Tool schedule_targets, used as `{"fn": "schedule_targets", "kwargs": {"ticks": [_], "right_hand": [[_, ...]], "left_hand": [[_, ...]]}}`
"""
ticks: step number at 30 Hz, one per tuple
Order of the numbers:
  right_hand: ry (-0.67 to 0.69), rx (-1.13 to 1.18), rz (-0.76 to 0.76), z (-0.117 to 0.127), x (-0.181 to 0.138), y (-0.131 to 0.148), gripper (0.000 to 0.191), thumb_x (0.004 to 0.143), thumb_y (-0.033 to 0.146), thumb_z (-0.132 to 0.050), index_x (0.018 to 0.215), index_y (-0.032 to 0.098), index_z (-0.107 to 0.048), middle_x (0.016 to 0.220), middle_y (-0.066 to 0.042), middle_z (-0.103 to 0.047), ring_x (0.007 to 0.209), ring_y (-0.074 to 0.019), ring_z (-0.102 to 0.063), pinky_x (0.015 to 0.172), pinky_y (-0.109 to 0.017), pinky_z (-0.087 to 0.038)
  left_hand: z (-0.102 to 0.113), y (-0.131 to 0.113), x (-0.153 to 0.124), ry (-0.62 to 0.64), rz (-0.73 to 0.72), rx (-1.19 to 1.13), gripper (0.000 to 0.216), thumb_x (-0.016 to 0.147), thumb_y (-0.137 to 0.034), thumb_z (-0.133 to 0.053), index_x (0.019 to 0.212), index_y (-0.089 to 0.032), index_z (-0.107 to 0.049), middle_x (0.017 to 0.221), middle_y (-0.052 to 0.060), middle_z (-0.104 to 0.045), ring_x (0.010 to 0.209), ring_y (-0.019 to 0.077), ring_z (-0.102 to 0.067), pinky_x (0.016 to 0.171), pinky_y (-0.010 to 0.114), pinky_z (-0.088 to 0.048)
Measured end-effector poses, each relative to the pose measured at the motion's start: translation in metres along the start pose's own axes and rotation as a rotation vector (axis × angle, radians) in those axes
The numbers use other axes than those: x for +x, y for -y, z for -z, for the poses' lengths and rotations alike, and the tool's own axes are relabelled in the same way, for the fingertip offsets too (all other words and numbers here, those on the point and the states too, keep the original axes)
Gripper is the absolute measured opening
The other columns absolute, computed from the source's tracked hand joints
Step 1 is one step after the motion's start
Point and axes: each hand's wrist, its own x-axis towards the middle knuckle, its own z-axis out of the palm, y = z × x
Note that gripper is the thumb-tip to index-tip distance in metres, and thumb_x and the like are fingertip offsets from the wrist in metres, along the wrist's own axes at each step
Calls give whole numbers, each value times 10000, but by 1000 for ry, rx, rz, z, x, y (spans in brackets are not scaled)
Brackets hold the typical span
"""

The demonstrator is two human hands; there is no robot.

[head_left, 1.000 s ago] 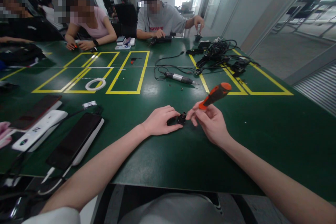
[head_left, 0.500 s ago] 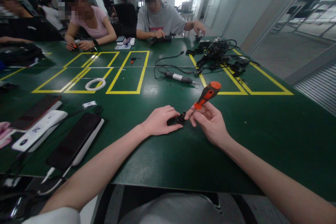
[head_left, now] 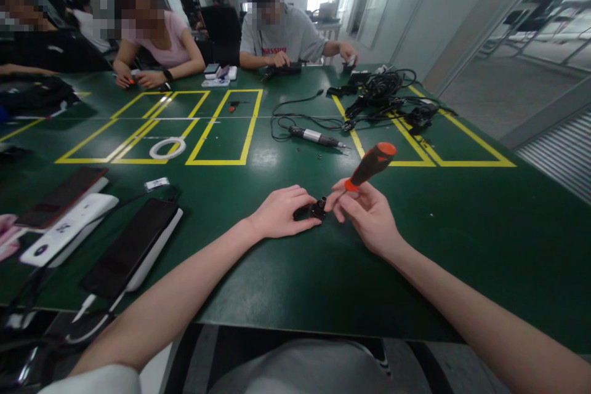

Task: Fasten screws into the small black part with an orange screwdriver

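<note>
My left hand (head_left: 287, 212) rests on the green table, its thumb and fingers closed around a small black part (head_left: 318, 209) with a short round post standing up from it. Part of that piece is hidden by the fingers. Just to the right, my right hand (head_left: 369, 215) pinches the shaft of a screwdriver (head_left: 372, 165) between thumb and fingers. The black and orange handle leans up and to the right. Its shaft slopes down toward the black part; the tip is hard to make out at the fingertips.
Beyond my hands lies an electric screwdriver (head_left: 316, 136) with its cord, near a tangle of black cables (head_left: 383, 95). A white ring (head_left: 167, 148) lies inside yellow tape outlines. Phones (head_left: 129, 246) and a white power strip (head_left: 69, 228) are at left. Co-workers (head_left: 286, 34) sit across the table.
The screwdriver's handle has tipped slightly further to the right and turned, showing less orange on its side. My left hand and the black part stay in place.
</note>
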Motion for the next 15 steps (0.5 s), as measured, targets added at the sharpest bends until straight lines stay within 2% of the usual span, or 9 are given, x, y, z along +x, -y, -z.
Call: {"fn": "schedule_targets", "kwargs": {"ticks": [2,5,9,12,15], "right_hand": [[-18,-29,14,1,0,-1,333,856,518,-808,862,222,-656,709,-2,-714,495,-111,-523,521,-276,-461],[-27,-93,44,2,1,-1,332,851,516,-812,790,208,-705,744,-18,-707,518,-110,-523,534,-284,-460],[22,-84,27,2,1,0,374,878,577,-761,847,205,-774,723,-25,-695,535,-123,-534,550,-298,-474],[31,-27,18,0,-1,1,338,848,543,-806,915,215,-756,724,-17,-716,535,-119,-545,532,-275,-474],[9,-46,14,-1,-2,2,331,790,497,-870,832,215,-704,674,-7,-716,526,-121,-555,511,-259,-472]], "left_hand": [[0,0,0,-7,-9,-1,317,963,-456,-667,1044,-151,-695,912,64,-705,836,192,-638,744,296,-495],[-1,1,0,-8,-9,5,305,966,-452,-659,1038,-158,-695,919,63,-709,843,195,-639,749,299,-495],[-1,1,0,6,0,1,302,963,-455,-656,1042,-166,-694,918,59,-705,846,197,-637,758,307,-502],[0,0,0,11,6,-4,295,967,-455,-647,1027,-170,-693,923,61,-705,867,201,-639,772,313,-505],[1,-1,0,9,7,-11,291,967,-456,-647,990,-170,-691,925,60,-707,865,199,-638,768,311,-503]]}}
